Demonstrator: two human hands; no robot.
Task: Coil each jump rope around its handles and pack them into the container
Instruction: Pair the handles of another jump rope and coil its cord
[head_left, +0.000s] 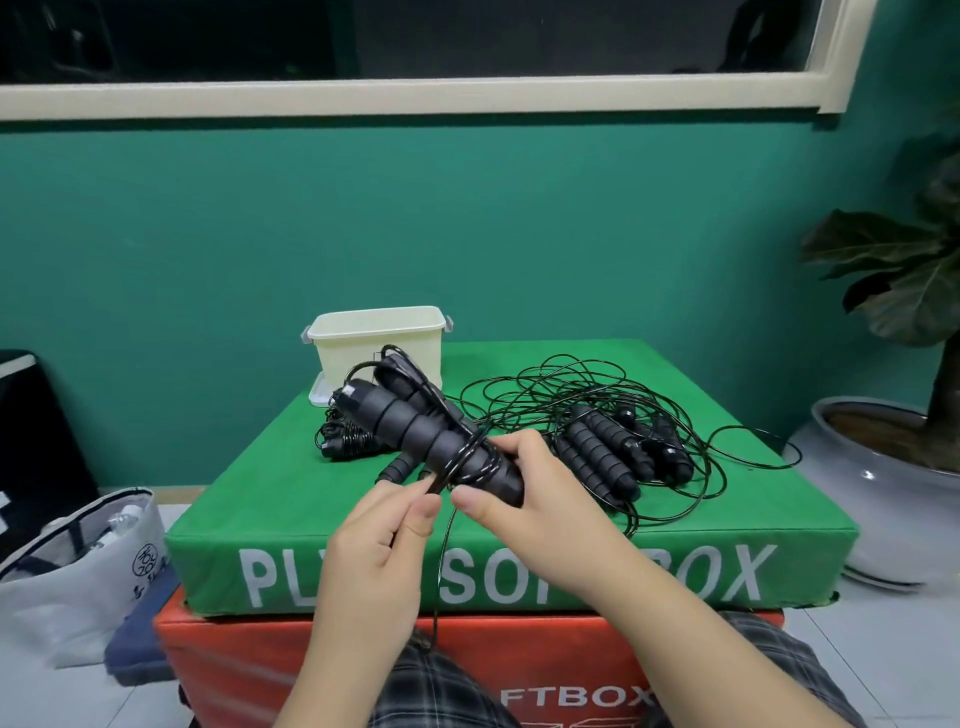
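a pair of black jump rope handles (431, 436) is held together as one bundle in mid-air, above the front of a green soft box (322, 525) that serves as the counter. the right hand (524, 493) is wrapped around their near end, likely to keep the two side by side as a core for winding. the left hand (384, 530) pinches the thin black cord (447, 519) between thumb and fingers just beside the bundle, where a few turns already cross the handles; the rest of the cord drops toward the lap and is lost against the plaid cloth.

behind lies one coiled rope (348, 441), not yet packed, and to the right a loose tangle of ropes (618, 436) (how many is hard to tell, since cords and handles overlap). the cream container (379, 343) stands open at the far left corner, within easy reach; its inside is hidden by its wall. a pale flat piece beside it may be the lid.

the box's white lettering is partly blocked by both forearms.
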